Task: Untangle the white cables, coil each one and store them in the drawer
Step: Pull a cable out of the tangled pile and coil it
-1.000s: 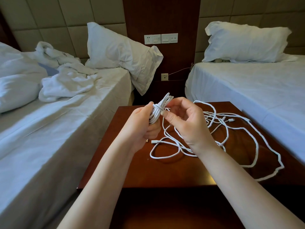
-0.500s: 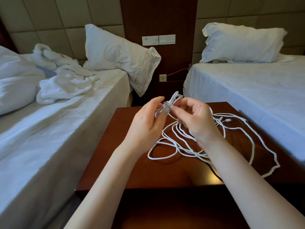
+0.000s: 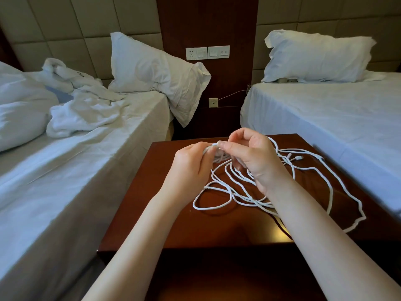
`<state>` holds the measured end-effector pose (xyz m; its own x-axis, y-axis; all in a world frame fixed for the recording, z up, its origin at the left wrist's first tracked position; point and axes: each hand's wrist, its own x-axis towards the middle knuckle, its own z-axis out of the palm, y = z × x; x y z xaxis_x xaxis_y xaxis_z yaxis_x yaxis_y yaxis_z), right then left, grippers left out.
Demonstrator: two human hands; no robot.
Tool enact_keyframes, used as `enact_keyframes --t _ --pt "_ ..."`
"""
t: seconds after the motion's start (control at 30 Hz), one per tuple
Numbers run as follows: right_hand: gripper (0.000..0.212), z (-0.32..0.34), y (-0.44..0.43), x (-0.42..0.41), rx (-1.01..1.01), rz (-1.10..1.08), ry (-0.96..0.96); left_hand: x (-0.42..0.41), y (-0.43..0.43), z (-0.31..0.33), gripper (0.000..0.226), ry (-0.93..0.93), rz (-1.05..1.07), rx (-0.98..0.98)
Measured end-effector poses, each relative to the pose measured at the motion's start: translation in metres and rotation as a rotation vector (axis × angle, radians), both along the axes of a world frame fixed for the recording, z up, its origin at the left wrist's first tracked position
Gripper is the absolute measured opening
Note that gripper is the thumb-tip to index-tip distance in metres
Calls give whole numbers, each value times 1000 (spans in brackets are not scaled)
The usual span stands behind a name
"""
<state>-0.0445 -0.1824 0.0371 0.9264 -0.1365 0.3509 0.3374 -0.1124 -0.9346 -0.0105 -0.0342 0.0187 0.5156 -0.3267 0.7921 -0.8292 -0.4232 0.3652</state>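
From the head camera, a dark red-brown wooden worktop (image 3: 173,213) stands between two beds. Both hands are raised over its far half, close together and touching at the fingertips. The left hand (image 3: 191,166) has its fingers (image 3: 204,148) curled round a small bunch of white cable (image 3: 220,157), of which only a few strands show under the knuckles. The right hand (image 3: 253,159) meets it from the other side, with thumb and forefinger closed narrow in a pinch on a bit of that same cable and the other fingers (image 3: 243,135) bent loosely above. What exactly is in the pinch is too small to tell.

The rest of the white cables (image 3: 249,199) lie in a loose tangle on the worktop, below and to the right of the hands. Several loops cross each other under the right wrist, and one long strand runs out in a wide curve near the worktop's right edge. A small plug (image 3: 298,157) lies on the wood just beyond the right hand.

The left bed (image 3: 86,159) carries a crumpled white towel (image 3: 82,111) and a pillow (image 3: 152,68) that hangs over its corner. The right bed (image 3: 325,118) is smooth, with a pillow (image 3: 314,57) at its head. On the wood panel between them sits a row of switches and sockets (image 3: 207,52).
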Motion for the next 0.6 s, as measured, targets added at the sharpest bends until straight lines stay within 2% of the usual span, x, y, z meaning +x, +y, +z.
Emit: enact_keyframes --t 0.1,0.2,0.37,0.5,0.6 --pt "24 1 -1 1 -23 -8 16 2 -3 -1 25 16 29 -22" --pt "33 2 -7 0 -142 -23 -12 5 1 -2 25 55 74 32" --pt "18 2 -16 0 -625 -183 -211 6 4 -4 27 43 108 84" --pt "16 3 -17 0 -736 -117 -108 6 4 -4 16 56 106 67" --pt "16 4 -17 -2 -733 -56 -24 4 7 -1 15 56 87 98"
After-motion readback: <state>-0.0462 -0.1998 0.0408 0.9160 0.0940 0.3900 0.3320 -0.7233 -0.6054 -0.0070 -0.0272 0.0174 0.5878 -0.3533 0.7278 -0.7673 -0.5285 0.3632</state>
